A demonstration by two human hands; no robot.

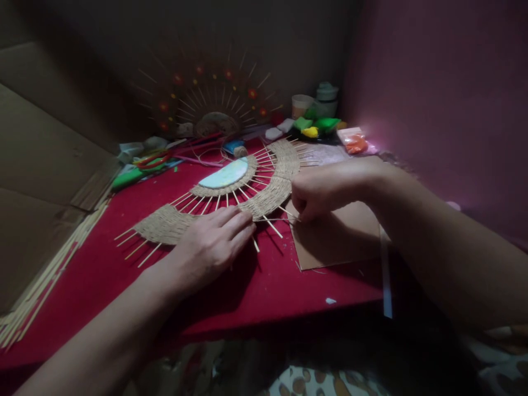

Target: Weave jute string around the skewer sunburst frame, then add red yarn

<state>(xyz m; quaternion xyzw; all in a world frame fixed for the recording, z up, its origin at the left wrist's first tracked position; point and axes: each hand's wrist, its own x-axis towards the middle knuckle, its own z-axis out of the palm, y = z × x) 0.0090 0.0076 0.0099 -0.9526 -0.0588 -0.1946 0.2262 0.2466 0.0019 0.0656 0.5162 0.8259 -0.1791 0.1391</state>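
A half-round fan (165, 225) of pale sticks and woven tan twine lies on the red table, with a light blue-white half-disc (225, 174) at its centre. My left hand (216, 236) is on the front of its outer woven band, fingers together and curved over it; the thumb is hidden. Right of the fan, my right hand (315, 190) is closed in a pinch on a thin strand of twine (274, 219), which runs to the band's front edge. Its fingertips are partly in shadow. Stick ends stick out between the two hands.
Brown cardboard (338, 242) lies under my right hand. Loose sticks (49, 280) line the table's left edge. At the back are a twine ball (240, 151), scissors (152, 160), coloured packets (328, 125) and cups (302, 104). A decorated stick fan (214, 124) leans on the wall.
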